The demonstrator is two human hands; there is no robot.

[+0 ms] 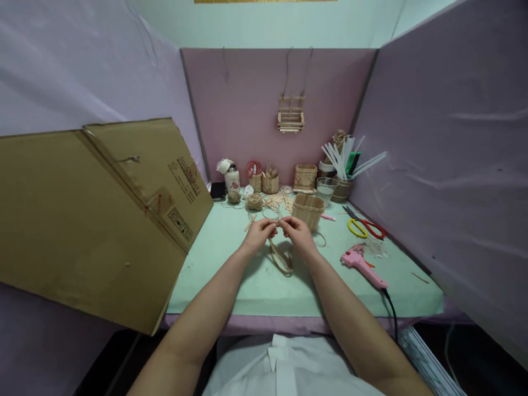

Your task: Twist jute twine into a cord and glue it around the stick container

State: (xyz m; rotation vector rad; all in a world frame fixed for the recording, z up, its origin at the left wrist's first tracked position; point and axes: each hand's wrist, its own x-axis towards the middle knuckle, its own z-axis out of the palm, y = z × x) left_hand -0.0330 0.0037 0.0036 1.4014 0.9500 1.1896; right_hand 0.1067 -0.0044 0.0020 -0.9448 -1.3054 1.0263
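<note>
Both my hands meet over the middle of the table, fingertips pinched close together. My left hand [262, 231] and my right hand [296, 231] grip a length of jute twine [281, 261], which hangs below them in a braided-looking loop. Just behind my right hand stands a small wooden-stick basket [307, 210]. A ball of twine [254, 202] lies beyond my left hand, with loose strands curling near my fingers. The exact spot where the fingertips pinch is too small to make out.
A pink glue gun [365, 268] and red-and-yellow scissors [365, 223] lie on the right. Along the back stand a jar [232, 179], stick baskets [306, 179], a plastic cup [325, 191] and a pot of white glue sticks [342, 187]. A large cardboard sheet [103, 220] leans on the left.
</note>
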